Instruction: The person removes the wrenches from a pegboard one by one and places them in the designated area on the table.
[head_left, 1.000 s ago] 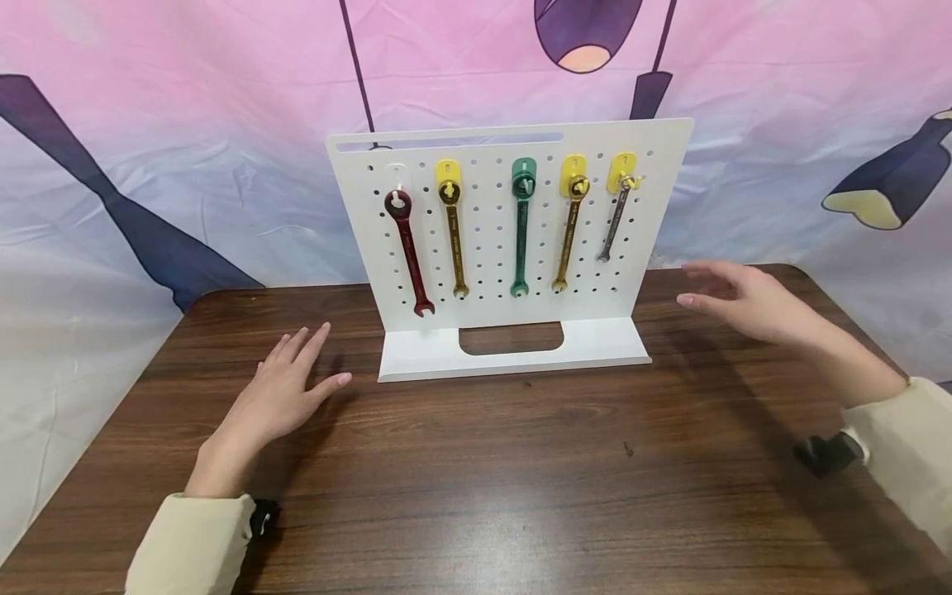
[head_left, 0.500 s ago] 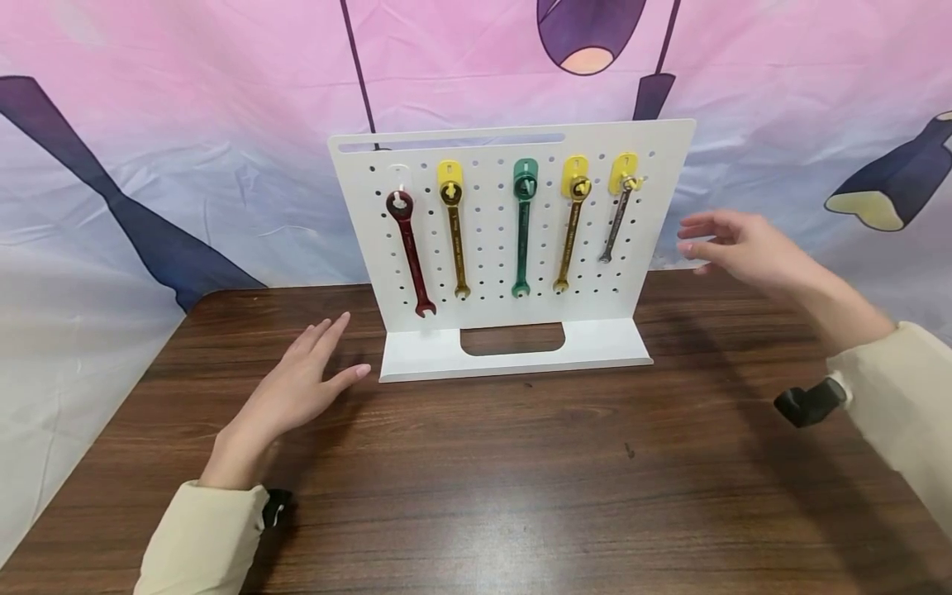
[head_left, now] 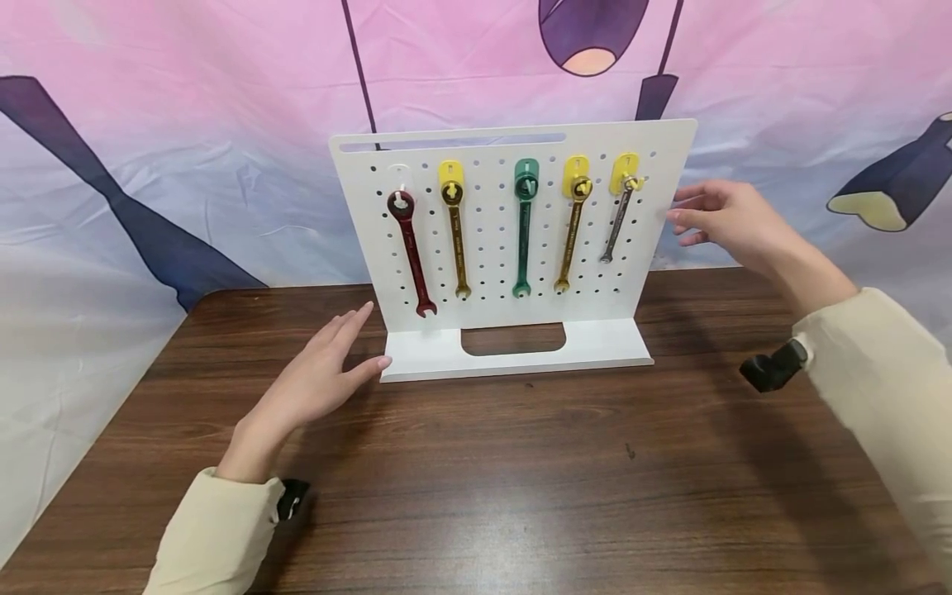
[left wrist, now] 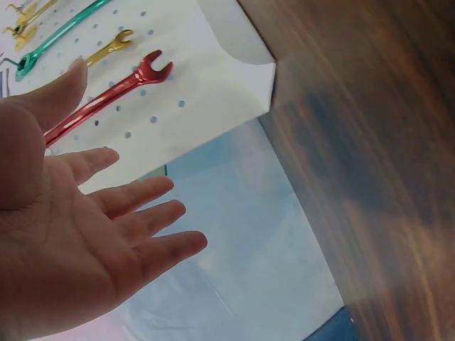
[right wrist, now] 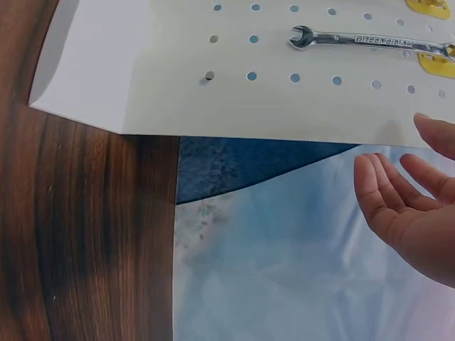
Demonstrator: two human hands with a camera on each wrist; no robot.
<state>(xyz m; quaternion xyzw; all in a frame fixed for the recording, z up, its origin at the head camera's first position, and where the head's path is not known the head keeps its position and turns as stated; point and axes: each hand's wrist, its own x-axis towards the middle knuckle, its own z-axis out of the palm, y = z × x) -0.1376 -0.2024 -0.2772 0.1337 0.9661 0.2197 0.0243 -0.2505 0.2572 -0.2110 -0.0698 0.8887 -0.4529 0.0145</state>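
A white pegboard stand (head_left: 491, 231) stands upright on the table, with wrenches hanging from hooks on its face. From left to right they are a red wrench (head_left: 413, 256), a gold wrench (head_left: 457, 244), a green wrench (head_left: 524, 240), a second gold wrench (head_left: 571, 240) and a small silver wrench (head_left: 616, 223). My left hand (head_left: 320, 372), fingers extended, is beside the stand's lower left corner, thumb tip overlapping the base in the head view. At the right edge, my right hand (head_left: 736, 219) has its fingertips close to the board, fingers bent loosely, holding nothing.
The brown wooden table (head_left: 521, 479) lies beneath the stand. Behind it hangs a pink and blue patterned cloth (head_left: 223, 124). Yellow hook plates (right wrist: 434, 65) carry the silver wrench and a gold one. Dark wrist devices (head_left: 773, 366) show at both sleeves.
My left hand has moved right and slightly up toward the stand's left side. My right hand has risen, its fingers coming closer to the board's right edge. The wrenches stay in place.
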